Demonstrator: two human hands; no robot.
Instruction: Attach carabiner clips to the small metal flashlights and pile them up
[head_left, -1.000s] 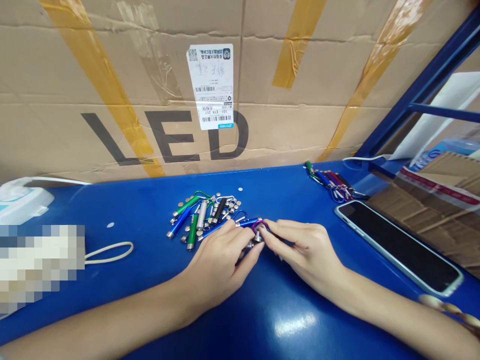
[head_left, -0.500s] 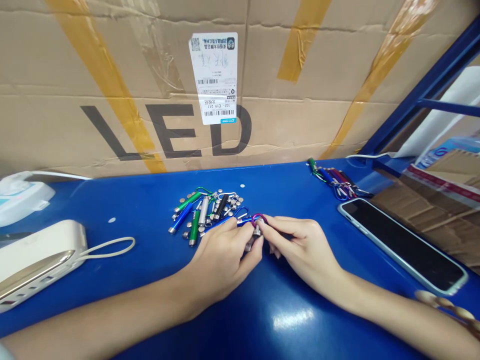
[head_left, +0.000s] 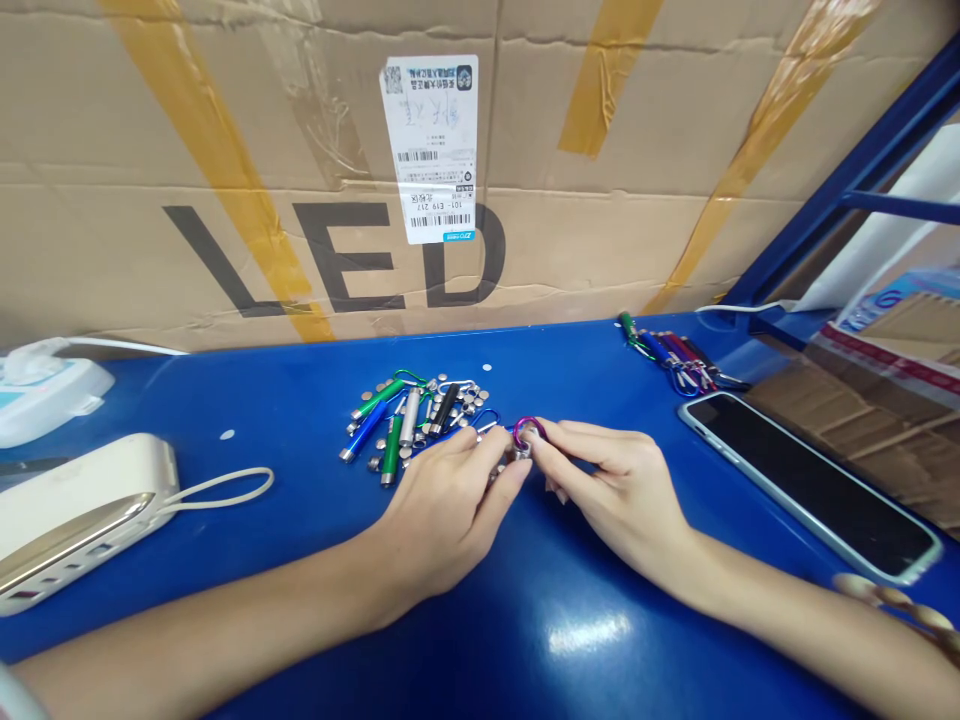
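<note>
My left hand is closed, thumb and fingertips pinching a small silver metal end cap. My right hand grips a purple carabiner between thumb and fingers, its loop right against the cap. Whether the two parts are linked cannot be made out. Just beyond my left hand lies a pile of mini flashlight tubes: green, blue, silver and black. Small round button cells and a blue carabiner are scattered among them.
Several flashlights with carabiners lie in a row at the back right. A phone rests beside my right forearm. At left sits a white power strip with a cord loop. A large cardboard box stands behind the blue table.
Both hands stay together, the right shifting slightly right. The purple loop and silver cap have turned a little, and the loop shows more openly. The view has tilted slightly.
</note>
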